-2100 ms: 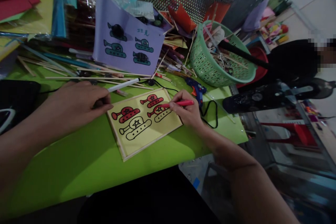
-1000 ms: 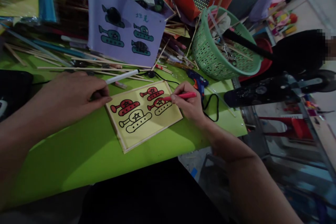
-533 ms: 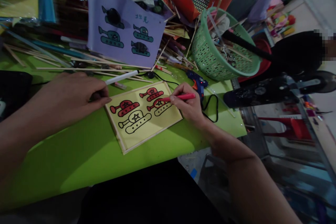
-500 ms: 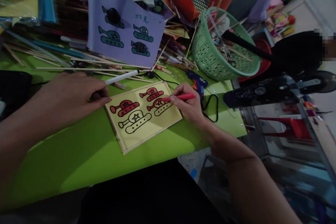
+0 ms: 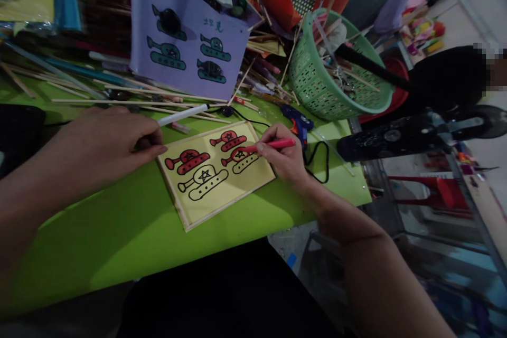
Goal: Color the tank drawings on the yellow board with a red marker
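My right hand (image 5: 282, 153) grips a red marker (image 5: 273, 145), its tip on one of the tank drawings at the right of a yellow card (image 5: 237, 190). Wooden sticks edge this card. Two of its tanks are filled in red, one is partly red, and the lower left one is bare outline. My left hand (image 5: 119, 134) is closed, with thumb and forefinger at the card's left corner. A white marker (image 5: 184, 114) with a black end sticks out from its curled fingers; the part behind them is hidden.
Behind the card stands a purple sheet (image 5: 186, 74) with green tanks. Loose wooden sticks (image 5: 119, 90) lie before it. A green basket (image 5: 328, 95) of tools and a blue glue gun (image 5: 299, 119) with a black cord are at the right. A person's dark sleeve (image 5: 447, 74) shows beyond.
The view has shifted very slightly. Both hands keep almost the same place, and the red marker tip stays on the same tank.
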The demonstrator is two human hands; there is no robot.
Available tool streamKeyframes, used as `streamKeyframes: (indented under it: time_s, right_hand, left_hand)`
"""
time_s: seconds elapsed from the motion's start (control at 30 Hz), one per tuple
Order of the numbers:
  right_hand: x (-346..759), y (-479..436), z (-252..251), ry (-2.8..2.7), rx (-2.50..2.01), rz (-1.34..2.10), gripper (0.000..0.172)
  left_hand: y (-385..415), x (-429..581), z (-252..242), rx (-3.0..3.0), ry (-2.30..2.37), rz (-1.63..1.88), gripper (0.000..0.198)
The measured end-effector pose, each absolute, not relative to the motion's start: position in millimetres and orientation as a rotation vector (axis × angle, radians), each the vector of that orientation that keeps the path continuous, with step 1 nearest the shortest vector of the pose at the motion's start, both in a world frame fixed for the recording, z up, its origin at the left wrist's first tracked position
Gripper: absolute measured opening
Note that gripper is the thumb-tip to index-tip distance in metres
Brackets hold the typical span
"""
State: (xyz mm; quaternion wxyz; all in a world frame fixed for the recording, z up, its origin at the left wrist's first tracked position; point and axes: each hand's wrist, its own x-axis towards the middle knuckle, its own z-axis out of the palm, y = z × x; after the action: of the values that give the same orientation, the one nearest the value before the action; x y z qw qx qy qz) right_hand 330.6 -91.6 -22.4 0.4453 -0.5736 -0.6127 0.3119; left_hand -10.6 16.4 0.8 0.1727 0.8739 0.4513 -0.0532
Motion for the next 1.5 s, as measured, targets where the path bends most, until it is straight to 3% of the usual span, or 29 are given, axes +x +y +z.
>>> streamKeyframes:
  time_s: [1.5]
  right_hand:
    - [332.6, -88.1, -24.3, -1.477, -1.368, 0.771, 0.015]
  left_hand:
    - [17.7, -9.7, -3.0, 2.451, 1.289, -0.137, 0.030]
